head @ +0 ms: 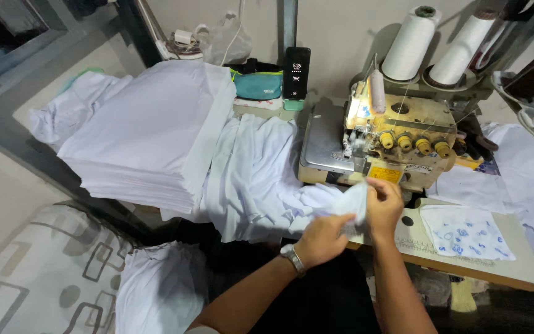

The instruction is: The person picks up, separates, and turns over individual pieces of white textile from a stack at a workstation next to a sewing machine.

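Watching from the head camera, I see both hands meet just in front of the sewing machine (397, 139), at the near edge of the work table (520, 272). The left hand (324, 238), with a wristwatch (292, 256) on its wrist, has its fingers closed around a bunched piece of white fabric (347, 204). The right hand (383, 207) pinches the same piece from the other side, thumb and fingertips pressed together on its upper edge. The fabric sits between the two hands, lifted slightly off the table and trailing left into a loose heap of white garments (248, 179) that hangs over the table's edge.

Left of that heap I note a tall, neat stack of folded white cloth (149, 136). Behind it lie a teal pouch (258, 85) and a dark phone (296, 73) standing upright against the wall. Two large cones of white thread (410, 43) stand behind the machine, which is cream-coloured with a row of yellow dials. To the right of the hands a white cloth with blue markings (468, 232) lies flat on the table. More white fabric lies below on the near left, beside a patterned grey surface.
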